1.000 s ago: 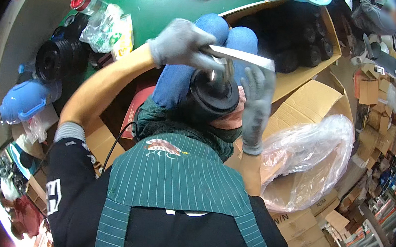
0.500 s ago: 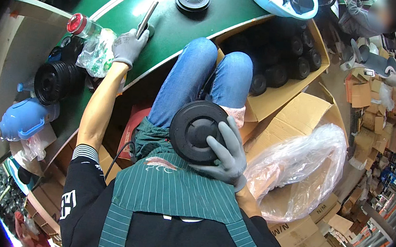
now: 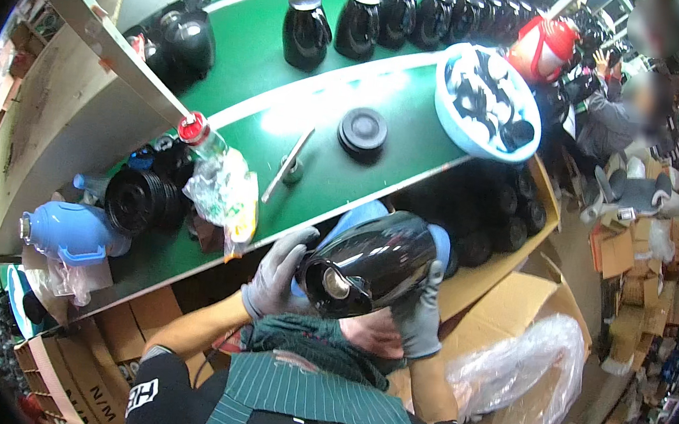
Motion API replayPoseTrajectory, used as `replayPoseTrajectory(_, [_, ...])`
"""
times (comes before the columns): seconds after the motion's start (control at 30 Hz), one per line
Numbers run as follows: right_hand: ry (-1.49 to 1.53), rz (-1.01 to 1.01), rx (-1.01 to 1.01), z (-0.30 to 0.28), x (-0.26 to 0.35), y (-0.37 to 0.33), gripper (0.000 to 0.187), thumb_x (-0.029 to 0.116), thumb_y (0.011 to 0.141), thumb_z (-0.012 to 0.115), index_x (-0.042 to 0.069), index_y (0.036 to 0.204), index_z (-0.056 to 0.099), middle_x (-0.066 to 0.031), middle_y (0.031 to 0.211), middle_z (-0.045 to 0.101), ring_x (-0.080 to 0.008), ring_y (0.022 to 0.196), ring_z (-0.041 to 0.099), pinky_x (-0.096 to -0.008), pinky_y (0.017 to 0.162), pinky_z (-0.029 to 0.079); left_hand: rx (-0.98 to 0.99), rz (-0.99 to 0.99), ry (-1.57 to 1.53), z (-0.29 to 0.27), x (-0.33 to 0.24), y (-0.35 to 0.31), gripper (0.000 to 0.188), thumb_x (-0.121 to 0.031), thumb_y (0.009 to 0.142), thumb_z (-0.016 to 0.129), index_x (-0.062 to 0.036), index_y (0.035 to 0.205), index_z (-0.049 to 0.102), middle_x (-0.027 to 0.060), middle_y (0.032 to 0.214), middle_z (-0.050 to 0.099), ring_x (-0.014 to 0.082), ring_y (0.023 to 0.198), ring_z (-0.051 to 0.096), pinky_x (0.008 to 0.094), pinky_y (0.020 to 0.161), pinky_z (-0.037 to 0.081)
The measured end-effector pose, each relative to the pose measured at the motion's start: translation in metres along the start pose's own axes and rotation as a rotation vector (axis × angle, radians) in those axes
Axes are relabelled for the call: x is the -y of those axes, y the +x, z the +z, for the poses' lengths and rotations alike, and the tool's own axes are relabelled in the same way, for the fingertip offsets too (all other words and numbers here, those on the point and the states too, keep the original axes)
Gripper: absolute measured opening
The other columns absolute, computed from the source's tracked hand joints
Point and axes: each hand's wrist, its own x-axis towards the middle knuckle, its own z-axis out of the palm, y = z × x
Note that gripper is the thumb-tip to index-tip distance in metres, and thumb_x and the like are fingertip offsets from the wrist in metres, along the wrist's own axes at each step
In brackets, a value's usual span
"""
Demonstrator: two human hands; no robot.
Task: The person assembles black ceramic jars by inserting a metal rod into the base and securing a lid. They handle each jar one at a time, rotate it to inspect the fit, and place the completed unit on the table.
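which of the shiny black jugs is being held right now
The tilted black jug over the person's lap, with the right hand gripping its side; the jugs in the row stand upright on the green table, away from both hands.

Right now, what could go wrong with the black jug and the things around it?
The glossy black jug, tilted between the gloved left hand and right hand, could slip. The long metal tool, lying loose on the green table, might be knocked by a reaching arm.
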Motion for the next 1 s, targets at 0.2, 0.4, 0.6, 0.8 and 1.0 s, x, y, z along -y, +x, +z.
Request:
replayPoseTrajectory(0.2, [-0.048, 0.182, 0.085, 0.023, -0.018, 0.054, 0.077, 0.067, 0.108, 0.054, 0.015, 0.164, 0.046, -0.0105, 0.16, 0.057, -0.0315, 0.146, 0.056, -0.0544, 0.127, 0.042, -0.006, 0.151, 0.227, -0.038, -0.009, 0.064, 0.073, -0.04, 0.069, 0.101, -0.0183, 0.131, 0.069, 0.0323, 0.152, 0.052, 0.0505, 0.124, 0.066, 0.055, 0.102, 0.058])
replayPoseTrajectory(0.4, [-0.308, 0.221, 0.037, 0.052, -0.003, 0.093, 0.07, 0.066, 0.113, 0.042, 0.015, 0.16, 0.05, -0.0111, 0.155, 0.061, -0.032, 0.136, 0.063, -0.0528, 0.113, 0.053, 0.045, -0.18, 0.191, -0.057, 0.016, 0.109, 0.073, -0.023, 0.06, 0.104, -0.0153, 0.125, 0.071, 0.0302, 0.156, 0.05, 0.0481, 0.129, 0.064, 0.052, 0.106, 0.057])
replayPoseTrajectory(0.6, [-0.354, 0.154, 0.062, 0.02, 0.007, 0.126, 0.078, 0.061, 0.114, 0.038, -0.001, 0.161, 0.044, -0.021, 0.154, 0.058, -0.0361, 0.137, 0.061, -0.0526, 0.116, 0.048, -0.238, -0.431, 0.391, -0.086, 0.096, 0.158, 0.063, -0.021, 0.059, 0.105, -0.0095, 0.114, 0.075, 0.021, 0.142, 0.057, 0.0416, 0.129, 0.062, 0.048, 0.107, 0.054])
replayPoseTrajectory(0.8, [0.396, 0.214, 0.332, -0.073, 0.058, 0.121, 0.074, 0.058, 0.117, 0.024, 0.003, 0.158, 0.052, -0.0305, 0.156, 0.058, -0.048, 0.149, 0.051, -0.0641, 0.127, 0.036, -0.235, -0.522, 0.713, -0.108, 0.22, 0.2, 0.059, -0.028, 0.064, 0.102, -0.0057, 0.111, 0.076, 0.0212, 0.146, 0.053, 0.0416, 0.134, 0.053, 0.0499, 0.114, 0.047])
replayPoseTrajectory(1.0, [0.152, 0.111, 0.292, -0.088, 0.046, 0.12, 0.067, 0.053, 0.117, 0.031, 0.006, 0.164, 0.045, -0.0282, 0.154, 0.059, -0.0451, 0.145, 0.056, -0.0607, 0.127, 0.038, -0.36, -0.578, 0.642, -0.06, 0.304, 0.238, 0.061, -0.03, 0.071, 0.099, -0.0086, 0.125, 0.077, 0.0207, 0.146, 0.05, 0.0428, 0.137, 0.049, 0.0505, 0.118, 0.042])
